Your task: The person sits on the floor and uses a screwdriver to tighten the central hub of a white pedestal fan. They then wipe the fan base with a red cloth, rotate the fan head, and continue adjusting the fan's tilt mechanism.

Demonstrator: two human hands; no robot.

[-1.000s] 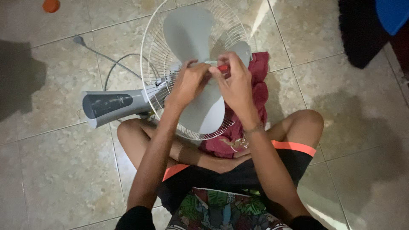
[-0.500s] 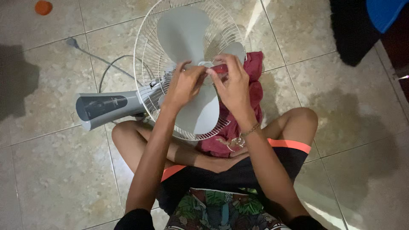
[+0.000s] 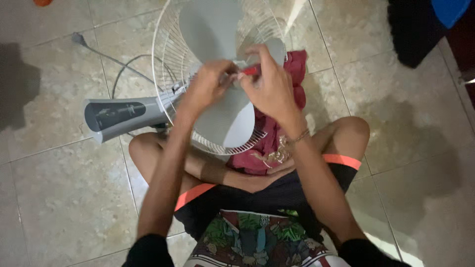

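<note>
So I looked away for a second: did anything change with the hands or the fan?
Hardly. Both hands, left hand and right hand, stayed at the fan hub, pinching a small red part. Only the camera view drifted. The fan and red cloth lie as before.

**Hands meet at the hub of a floor fan**

A person sits cross-legged on a tiled floor (image 3: 59,198), a fan (image 3: 217,74) lying across the lap with its wire guard (image 3: 166,54) open to the camera. The left hand (image 3: 208,86) and right hand (image 3: 269,89) close together over the middle of the grey blades (image 3: 225,123), fingers pinched around a small red tool (image 3: 251,70). A red cloth (image 3: 277,143) lies under the guard, against the right knee. The fan's grey base (image 3: 123,116) points toward the floor's left edge, where its cord (image 3: 106,59) trails to a plug (image 3: 77,38). A bracelet (image 3: 298,136) circles the right wrist.
</note>
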